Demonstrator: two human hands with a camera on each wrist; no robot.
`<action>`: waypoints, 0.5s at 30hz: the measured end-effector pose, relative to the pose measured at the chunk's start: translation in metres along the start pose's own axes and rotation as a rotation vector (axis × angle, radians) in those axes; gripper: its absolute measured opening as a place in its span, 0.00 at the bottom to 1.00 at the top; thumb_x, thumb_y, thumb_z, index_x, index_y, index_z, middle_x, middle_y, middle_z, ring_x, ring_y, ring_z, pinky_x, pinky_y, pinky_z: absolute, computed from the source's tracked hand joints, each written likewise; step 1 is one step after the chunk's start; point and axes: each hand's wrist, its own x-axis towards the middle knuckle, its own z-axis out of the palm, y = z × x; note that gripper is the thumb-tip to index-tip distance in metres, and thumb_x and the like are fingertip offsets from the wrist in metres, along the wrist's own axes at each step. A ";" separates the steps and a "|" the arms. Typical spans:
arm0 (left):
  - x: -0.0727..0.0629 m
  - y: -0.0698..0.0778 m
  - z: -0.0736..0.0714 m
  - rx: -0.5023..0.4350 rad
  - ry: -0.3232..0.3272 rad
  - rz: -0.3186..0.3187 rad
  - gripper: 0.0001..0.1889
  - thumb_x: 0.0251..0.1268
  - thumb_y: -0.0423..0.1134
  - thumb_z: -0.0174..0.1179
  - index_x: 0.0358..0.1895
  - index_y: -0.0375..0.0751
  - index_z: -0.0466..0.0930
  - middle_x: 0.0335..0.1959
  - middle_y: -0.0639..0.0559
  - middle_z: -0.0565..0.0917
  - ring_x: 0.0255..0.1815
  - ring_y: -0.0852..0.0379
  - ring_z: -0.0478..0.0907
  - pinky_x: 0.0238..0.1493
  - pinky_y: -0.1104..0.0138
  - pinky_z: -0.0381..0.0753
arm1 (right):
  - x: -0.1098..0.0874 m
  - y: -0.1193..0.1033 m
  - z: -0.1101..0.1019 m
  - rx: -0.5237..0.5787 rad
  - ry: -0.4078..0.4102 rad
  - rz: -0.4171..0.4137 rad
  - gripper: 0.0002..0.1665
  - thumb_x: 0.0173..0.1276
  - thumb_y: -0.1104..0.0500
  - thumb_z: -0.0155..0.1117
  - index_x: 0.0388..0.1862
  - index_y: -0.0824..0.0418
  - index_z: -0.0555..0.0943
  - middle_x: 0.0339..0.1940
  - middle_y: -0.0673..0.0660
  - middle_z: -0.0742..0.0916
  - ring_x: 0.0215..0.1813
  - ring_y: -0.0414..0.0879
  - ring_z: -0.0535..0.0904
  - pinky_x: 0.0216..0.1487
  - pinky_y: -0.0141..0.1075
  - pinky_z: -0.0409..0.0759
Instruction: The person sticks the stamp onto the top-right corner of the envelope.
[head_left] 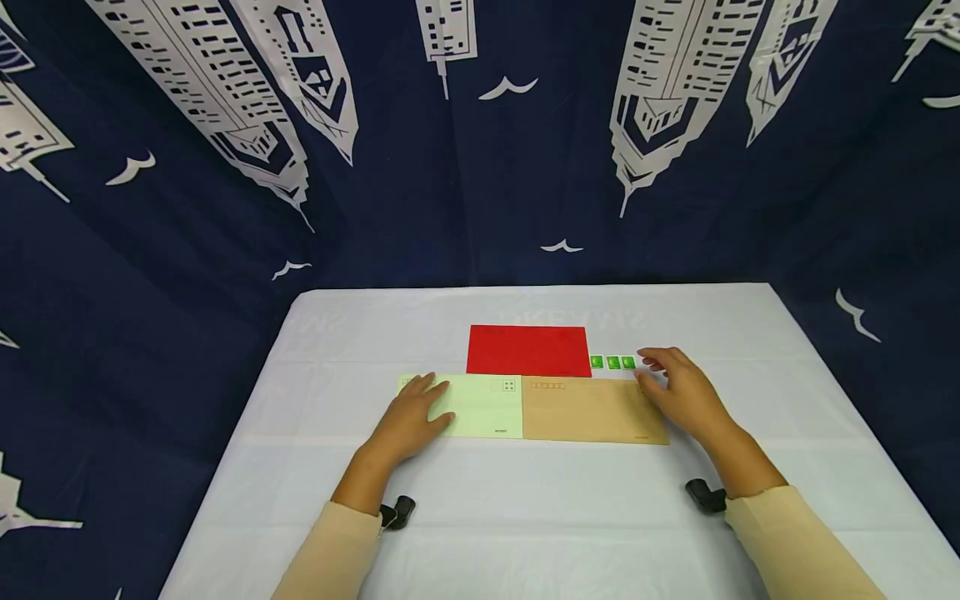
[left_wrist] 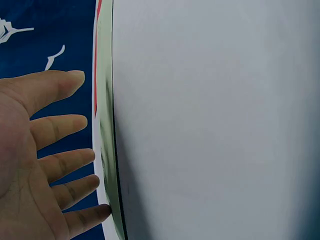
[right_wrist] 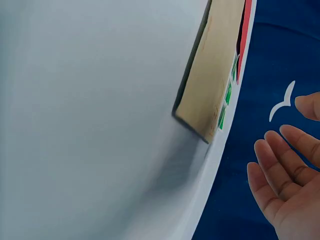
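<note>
A pale green envelope (head_left: 483,417) lies flat, edge to edge with a brown envelope (head_left: 592,410) on its right. Behind them is a red envelope (head_left: 528,350), and three small green stamps (head_left: 613,362) form a row to its right. My left hand (head_left: 411,423) is over the left part of the green envelope, fingers spread. In the left wrist view, that hand (left_wrist: 40,170) has its fingers apart and holds nothing. My right hand (head_left: 684,398) hovers by the brown envelope's right end, fingertips close to the rightmost stamp. Its palm (right_wrist: 295,210) looks bare in the right wrist view.
A white cloth covers the table (head_left: 540,500). Behind and around it hangs a dark blue curtain (head_left: 465,183) printed with white buildings and birds. Black wrist cameras (head_left: 705,497) sit beside both cuffs, low over the table.
</note>
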 end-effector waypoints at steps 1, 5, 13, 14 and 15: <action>0.000 0.000 0.000 0.000 -0.004 -0.001 0.31 0.70 0.49 0.62 0.74 0.44 0.70 0.79 0.42 0.64 0.82 0.39 0.55 0.80 0.44 0.57 | 0.001 -0.001 0.000 0.006 -0.003 0.003 0.24 0.76 0.54 0.60 0.65 0.66 0.76 0.55 0.65 0.82 0.55 0.59 0.80 0.58 0.57 0.77; 0.000 0.001 0.001 0.008 -0.026 -0.001 0.31 0.70 0.50 0.63 0.73 0.44 0.71 0.79 0.42 0.65 0.82 0.40 0.56 0.81 0.45 0.56 | 0.004 -0.004 0.002 0.024 -0.018 0.012 0.21 0.76 0.56 0.59 0.61 0.67 0.78 0.53 0.65 0.83 0.53 0.58 0.81 0.57 0.56 0.78; -0.002 0.001 0.001 0.020 -0.046 0.009 0.31 0.68 0.48 0.64 0.72 0.44 0.73 0.79 0.40 0.64 0.82 0.39 0.54 0.81 0.44 0.55 | 0.010 -0.008 0.009 0.023 -0.039 0.009 0.19 0.76 0.57 0.59 0.59 0.68 0.80 0.47 0.63 0.85 0.49 0.56 0.81 0.53 0.52 0.80; -0.002 0.001 0.001 0.019 -0.048 0.007 0.31 0.68 0.48 0.64 0.72 0.45 0.72 0.79 0.41 0.63 0.82 0.39 0.54 0.81 0.44 0.55 | 0.011 -0.008 0.010 0.023 -0.040 0.009 0.19 0.76 0.58 0.59 0.58 0.68 0.80 0.47 0.63 0.85 0.49 0.56 0.81 0.53 0.53 0.80; -0.002 0.001 0.001 0.017 -0.046 0.006 0.31 0.68 0.48 0.65 0.72 0.45 0.73 0.79 0.41 0.63 0.82 0.39 0.54 0.81 0.44 0.55 | 0.012 -0.008 0.011 0.025 -0.042 0.010 0.19 0.76 0.58 0.59 0.58 0.68 0.80 0.47 0.63 0.85 0.49 0.56 0.81 0.54 0.53 0.80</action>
